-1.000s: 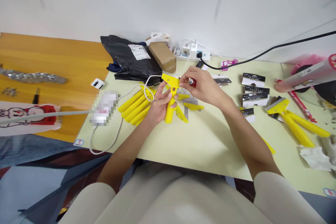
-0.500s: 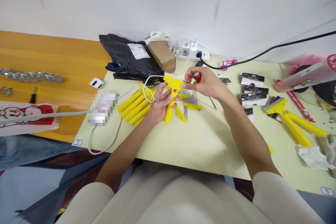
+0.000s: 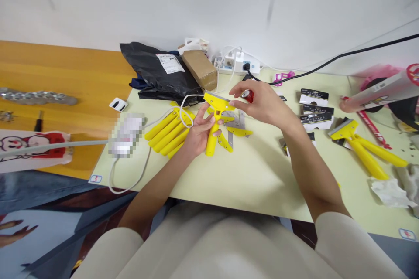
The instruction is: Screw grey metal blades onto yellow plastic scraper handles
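Note:
My left hand (image 3: 200,133) is wrapped round the neck of a yellow scraper (image 3: 211,146), its wide head up and handle pointing down. Close to the right end of that head is my right hand (image 3: 262,101), thumb and index finger spread apart. A red-handled screwdriver (image 3: 248,96) is tucked in its palm; the rest of the tool is hidden by the hand. Behind and right of the held scraper lie loose yellow head plates (image 3: 240,131) and grey metal blades (image 3: 241,117). Several yellow handles (image 3: 166,133) lie side by side to the left.
A white cable (image 3: 182,113) loops beside the scraper. At the back are a black parcel bag (image 3: 157,74), a cardboard box (image 3: 200,69) and a power strip (image 3: 225,64). On the right lie black-and-white packets (image 3: 313,96) and other yellow scrapers (image 3: 366,152). Another person's hand (image 3: 15,233) shows lower left.
My right thumb and index finger have opened and drawn slightly away from the scraper head. The screwdriver shaft seen earlier is hidden now. Another person's hand has appeared at lower left.

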{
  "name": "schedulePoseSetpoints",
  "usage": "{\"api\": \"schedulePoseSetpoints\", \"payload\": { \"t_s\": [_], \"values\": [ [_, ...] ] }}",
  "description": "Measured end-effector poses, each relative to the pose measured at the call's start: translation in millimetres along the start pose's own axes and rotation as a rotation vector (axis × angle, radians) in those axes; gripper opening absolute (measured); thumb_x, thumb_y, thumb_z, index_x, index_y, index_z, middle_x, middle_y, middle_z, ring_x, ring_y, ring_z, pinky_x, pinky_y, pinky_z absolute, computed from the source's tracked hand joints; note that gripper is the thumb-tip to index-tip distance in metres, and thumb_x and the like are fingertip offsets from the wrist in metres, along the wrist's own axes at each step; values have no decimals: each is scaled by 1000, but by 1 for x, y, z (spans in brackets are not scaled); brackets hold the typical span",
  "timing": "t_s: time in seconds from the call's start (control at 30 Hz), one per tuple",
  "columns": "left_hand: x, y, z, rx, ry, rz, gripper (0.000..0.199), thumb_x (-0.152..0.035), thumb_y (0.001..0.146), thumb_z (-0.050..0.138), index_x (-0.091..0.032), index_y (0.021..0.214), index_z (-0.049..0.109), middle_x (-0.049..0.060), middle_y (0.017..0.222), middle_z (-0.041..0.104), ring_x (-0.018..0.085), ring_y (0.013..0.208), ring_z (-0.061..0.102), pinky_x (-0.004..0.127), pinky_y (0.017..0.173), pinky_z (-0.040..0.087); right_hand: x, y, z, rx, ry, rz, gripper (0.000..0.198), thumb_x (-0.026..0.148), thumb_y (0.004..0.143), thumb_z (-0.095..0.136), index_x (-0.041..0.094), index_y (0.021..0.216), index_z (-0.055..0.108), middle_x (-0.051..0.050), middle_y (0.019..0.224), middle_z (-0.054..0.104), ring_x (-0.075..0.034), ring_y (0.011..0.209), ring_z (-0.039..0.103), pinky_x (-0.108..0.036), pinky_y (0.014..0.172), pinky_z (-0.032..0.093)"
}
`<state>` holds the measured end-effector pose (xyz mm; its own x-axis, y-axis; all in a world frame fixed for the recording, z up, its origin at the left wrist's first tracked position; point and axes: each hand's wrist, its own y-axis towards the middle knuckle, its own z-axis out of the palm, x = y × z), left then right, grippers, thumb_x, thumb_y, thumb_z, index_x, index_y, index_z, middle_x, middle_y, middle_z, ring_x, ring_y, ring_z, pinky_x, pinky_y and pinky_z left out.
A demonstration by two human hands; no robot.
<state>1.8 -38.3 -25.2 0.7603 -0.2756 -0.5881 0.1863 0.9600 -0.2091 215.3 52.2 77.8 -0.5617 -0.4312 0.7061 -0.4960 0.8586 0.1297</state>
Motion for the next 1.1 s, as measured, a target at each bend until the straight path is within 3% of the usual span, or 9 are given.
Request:
{"api": "schedulePoseSetpoints", "payload": {
  "t_s": [0.23, 0.43, 0.67, 0.87, 1.1],
  "values": [
    [-2, -2, -1, 28, 40, -10, 61, -9, 81, 92, -37, 132, 72, 1, 115, 69, 14, 87, 66, 21, 62, 48, 1, 3, 9, 99, 6, 49, 12, 21, 89, 80, 21, 99, 85, -4, 100, 84, -18, 73, 58, -36, 74, 46],
    [-4, 0, -4, 24, 81, -12, 64, -9, 79, 95, -36, 132, 72, 1, 113, 69, 13, 86, 66, 21, 61, 48, -2, 5, 19, 72, -66, 72, 11, 17, 85, 77, 19, 95, 82, -6, 94, 83, -20, 75, 61, -36, 73, 45],
    [-2, 3, -4, -5, 10, -4, 59, -7, 83, 90, -37, 132, 73, 1, 119, 70, 12, 88, 67, 19, 62, 49, -2, -2, 11, 45, -44, -129, 30, 19, 98, 66, 20, 124, 82, -10, 122, 83, -21, 83, 65, -37, 86, 49],
    [-2, 1, -4, -53, -7, -18, 63, -7, 81, 89, -38, 135, 74, 3, 121, 70, 12, 89, 67, 17, 61, 48, -2, -4, 9, 61, -119, -220, 20, 28, 101, 71, 20, 113, 85, -12, 120, 74, -23, 88, 64, -38, 84, 46],
    [-2, -4, -1, -17, 30, -26, 67, -9, 80, 91, -39, 136, 72, 1, 117, 69, 13, 89, 67, 19, 61, 48, 0, -5, 8, 112, -139, -230, 15, 21, 99, 69, 18, 105, 82, -11, 118, 72, -22, 88, 63, -36, 83, 44]
  ]
}}
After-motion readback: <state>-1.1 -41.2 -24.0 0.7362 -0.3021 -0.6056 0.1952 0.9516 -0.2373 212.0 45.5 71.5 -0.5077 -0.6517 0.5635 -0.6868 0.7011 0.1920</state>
